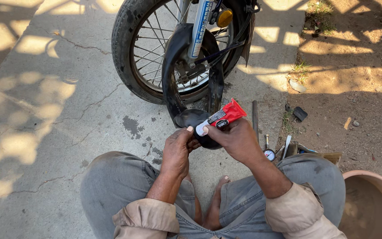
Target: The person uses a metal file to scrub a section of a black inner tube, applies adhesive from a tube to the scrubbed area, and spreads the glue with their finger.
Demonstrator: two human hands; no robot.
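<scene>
Tube (223, 117): red with a white end and a dark oval label patch, held above the concrete floor (45, 110), just in front of the knees; long axis ran diagonally, flat crimped end up and to the right, white nozzle end down and to the left.
Right hand (235, 138): clenched round the tube's lower half, thumb near the white end.
Left hand (177, 148): gripped the black inner tube (190, 118), fingertips just beside the nozzle.
Inner tube: looped out from the motorcycle wheel (155, 44), folded patch of it lay under the nozzle.
Fork leg (200, 26): white strip label with blue print, upright.
Reflector (224, 18): round, amber, beside the fork.
Pressure gauge (269, 153): round white dial, on the floor by the right knee.
Basin (376, 203): terracotta, lower right.
</scene>
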